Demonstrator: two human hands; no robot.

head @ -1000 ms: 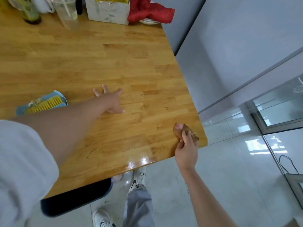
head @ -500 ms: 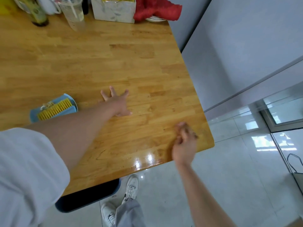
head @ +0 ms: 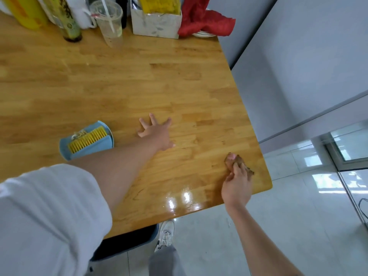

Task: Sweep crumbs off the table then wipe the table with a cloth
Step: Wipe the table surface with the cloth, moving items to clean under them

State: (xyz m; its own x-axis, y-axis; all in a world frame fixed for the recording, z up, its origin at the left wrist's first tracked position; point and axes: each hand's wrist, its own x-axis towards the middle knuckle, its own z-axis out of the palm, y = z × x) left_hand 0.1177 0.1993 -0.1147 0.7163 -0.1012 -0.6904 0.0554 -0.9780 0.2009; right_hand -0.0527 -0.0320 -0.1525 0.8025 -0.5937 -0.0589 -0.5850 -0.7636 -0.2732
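Head view, as I read it: right hand presses a crumpled brown cloth onto the wooden tabletop near its front right corner, fingers curled over it. Left hand rests flat with fingers spread at mid-tabletop, beside the blue dustpan with its yellow brush.

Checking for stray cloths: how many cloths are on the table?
2. A brown cloth under the right hand near the table's corner; a red cloth at the far edge. Others may be hidden.
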